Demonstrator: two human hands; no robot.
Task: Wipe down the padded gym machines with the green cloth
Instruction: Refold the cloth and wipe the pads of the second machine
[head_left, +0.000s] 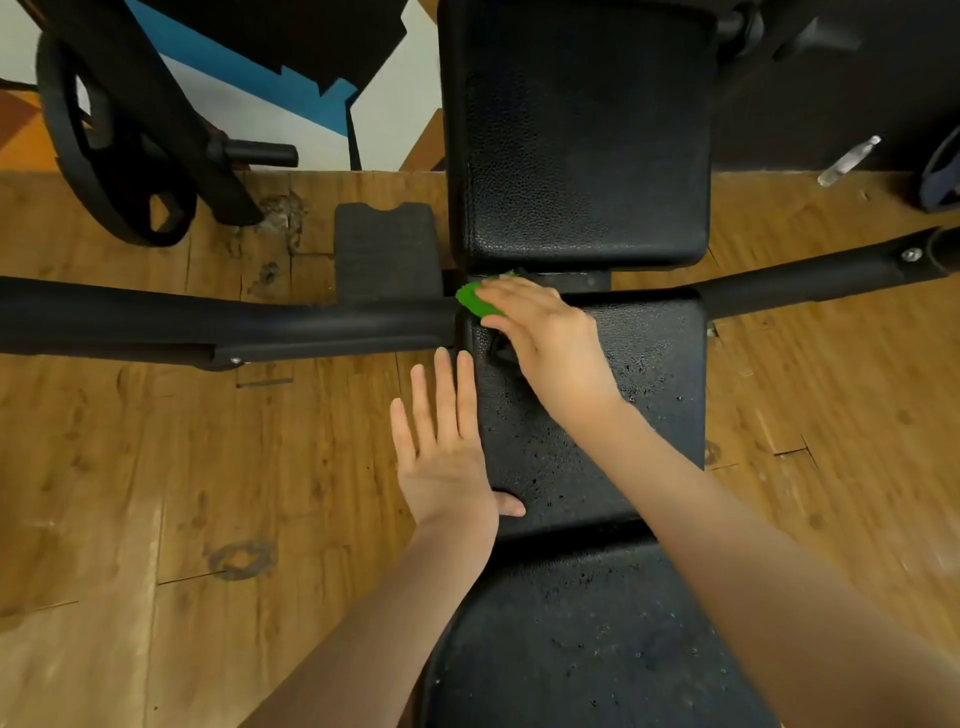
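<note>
The right hand (540, 332) presses the green cloth (475, 301) flat under its fingers at the 11 o'clock corner of the middle seat pad (613, 415), beside the gap below the back pad (582, 145). The left hand (447, 447) lies spread at the pad's 9 o'clock edge, holding nothing. The pad's long axis runs 12 to 6, so the unwiped length probably lies toward 6.
</note>
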